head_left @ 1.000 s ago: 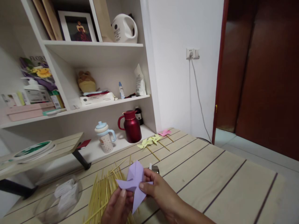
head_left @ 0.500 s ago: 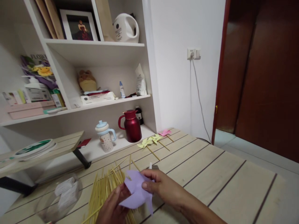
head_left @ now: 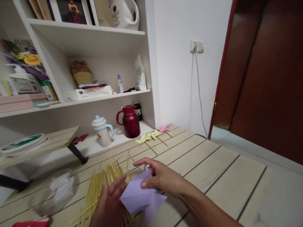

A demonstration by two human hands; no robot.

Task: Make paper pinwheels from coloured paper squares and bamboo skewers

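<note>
A purple paper pinwheel [head_left: 136,192] with cut, partly bent blades is held up over the table. My right hand [head_left: 156,176] pinches it, thumb on its face and index finger stretched out past its upper edge. At its left edge is my left hand [head_left: 110,198], fingers extended and apart; whether they touch the paper I cannot tell. Beneath my hands lies a loose heap of thin yellow sticks [head_left: 94,186]. Farther back on the table rest finished pinwheels on sticks, yellow ones [head_left: 144,137] and a pink one [head_left: 163,128].
On the left stand a clear round container [head_left: 48,201] with white packets and a small raised shelf [head_left: 60,138] carrying plates. A red item [head_left: 32,222] shows at the lower left. A light-blue-lidded cup [head_left: 103,132] and a red jug [head_left: 131,123] stand behind the table.
My right hand has turned the purple pinwheel and lifted its index finger off. My left fingers have opened away from the paper. The view has tilted down and shifted right.
</note>
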